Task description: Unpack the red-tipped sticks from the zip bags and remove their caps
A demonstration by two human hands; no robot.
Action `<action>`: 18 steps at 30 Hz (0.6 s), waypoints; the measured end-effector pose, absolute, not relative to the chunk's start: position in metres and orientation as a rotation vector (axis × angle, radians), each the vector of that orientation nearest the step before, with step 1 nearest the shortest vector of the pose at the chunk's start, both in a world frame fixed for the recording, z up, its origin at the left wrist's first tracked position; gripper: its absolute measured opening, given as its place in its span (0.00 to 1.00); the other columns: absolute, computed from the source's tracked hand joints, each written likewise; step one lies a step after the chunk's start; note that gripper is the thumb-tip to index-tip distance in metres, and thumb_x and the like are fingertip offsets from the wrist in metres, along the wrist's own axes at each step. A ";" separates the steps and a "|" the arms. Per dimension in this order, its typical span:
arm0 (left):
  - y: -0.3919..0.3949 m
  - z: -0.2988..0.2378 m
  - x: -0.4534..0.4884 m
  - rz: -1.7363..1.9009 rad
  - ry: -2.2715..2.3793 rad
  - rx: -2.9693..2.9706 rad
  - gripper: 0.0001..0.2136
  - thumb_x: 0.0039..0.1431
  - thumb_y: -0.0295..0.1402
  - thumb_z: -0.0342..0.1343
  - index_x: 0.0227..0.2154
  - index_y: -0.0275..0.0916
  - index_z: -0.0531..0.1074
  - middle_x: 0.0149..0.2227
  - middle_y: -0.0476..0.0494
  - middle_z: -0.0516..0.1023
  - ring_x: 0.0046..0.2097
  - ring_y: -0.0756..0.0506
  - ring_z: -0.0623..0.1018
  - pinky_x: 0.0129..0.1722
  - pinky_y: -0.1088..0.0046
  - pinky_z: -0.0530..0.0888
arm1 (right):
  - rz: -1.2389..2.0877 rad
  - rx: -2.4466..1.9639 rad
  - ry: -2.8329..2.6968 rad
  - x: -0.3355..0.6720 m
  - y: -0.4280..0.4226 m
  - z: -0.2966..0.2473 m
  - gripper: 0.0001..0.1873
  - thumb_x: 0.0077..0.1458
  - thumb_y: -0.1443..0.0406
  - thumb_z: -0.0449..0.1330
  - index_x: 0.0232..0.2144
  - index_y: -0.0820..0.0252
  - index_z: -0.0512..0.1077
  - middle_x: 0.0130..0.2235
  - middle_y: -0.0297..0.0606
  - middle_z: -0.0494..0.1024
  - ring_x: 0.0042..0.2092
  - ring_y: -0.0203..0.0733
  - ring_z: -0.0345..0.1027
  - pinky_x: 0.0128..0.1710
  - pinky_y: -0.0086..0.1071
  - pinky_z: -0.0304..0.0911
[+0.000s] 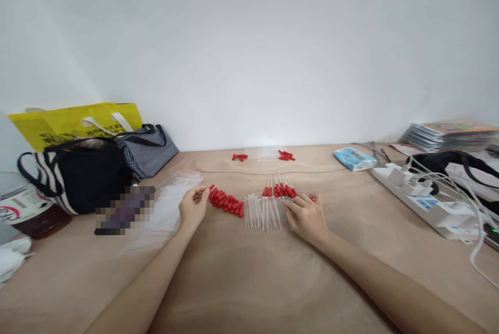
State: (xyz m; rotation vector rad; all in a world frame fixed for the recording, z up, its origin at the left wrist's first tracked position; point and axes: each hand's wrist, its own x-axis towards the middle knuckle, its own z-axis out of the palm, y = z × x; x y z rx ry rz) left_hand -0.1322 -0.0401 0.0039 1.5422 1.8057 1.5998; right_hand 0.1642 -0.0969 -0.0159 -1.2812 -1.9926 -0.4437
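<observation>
My left hand [194, 206] pinches a red rubber bulb [211, 187] at the upper left end of a slanting row of red bulbs [226, 203]. Beside that row lie many thin clear dropper tubes [263, 214], side by side and pointing toward me. My right hand [307, 215] is over their right end, fingers closed together; whatever sits between its fingertips is hidden. A bit of red shows by its knuckles. Just behind the tubes are droppers with red bulbs fitted [279, 190], their thin tips pointing away from me.
Near the wall lie more red-bulbed droppers [287, 155]. Clear plastic bags [167, 204] and a blurred-out dark object [125, 211] are on the left, with handbags [89, 172] and a bottle [35, 209]. To the right are a blue tissue pack [354, 158], a power strip [429, 201] and stacked booklets [448, 135].
</observation>
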 end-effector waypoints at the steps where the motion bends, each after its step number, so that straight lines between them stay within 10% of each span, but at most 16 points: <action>1: -0.040 0.004 -0.130 1.582 1.810 1.568 0.14 0.41 0.42 0.53 0.27 0.36 0.72 0.28 0.45 0.75 0.30 0.48 0.73 0.33 0.72 0.71 | -0.453 -1.289 -2.008 0.163 -0.098 -0.015 0.11 0.53 0.68 0.50 0.32 0.56 0.73 0.26 0.34 0.73 0.31 0.36 0.60 0.37 0.35 0.43; 10: -0.040 0.004 -0.128 1.476 1.902 1.696 0.15 0.45 0.44 0.50 0.25 0.38 0.73 0.25 0.46 0.75 0.27 0.47 0.72 0.29 0.72 0.70 | -0.443 -1.330 -2.100 0.156 -0.104 -0.015 0.14 0.53 0.57 0.52 0.28 0.59 0.72 0.27 0.37 0.70 0.33 0.39 0.59 0.39 0.37 0.43; 18: -0.051 0.021 -0.119 1.451 2.042 2.048 0.13 0.49 0.41 0.48 0.27 0.39 0.73 0.32 0.42 0.74 0.38 0.42 0.71 0.44 0.62 0.64 | -0.299 -1.314 -2.066 0.159 -0.107 -0.011 0.21 0.50 0.49 0.53 0.37 0.57 0.72 0.30 0.37 0.70 0.34 0.40 0.60 0.40 0.38 0.45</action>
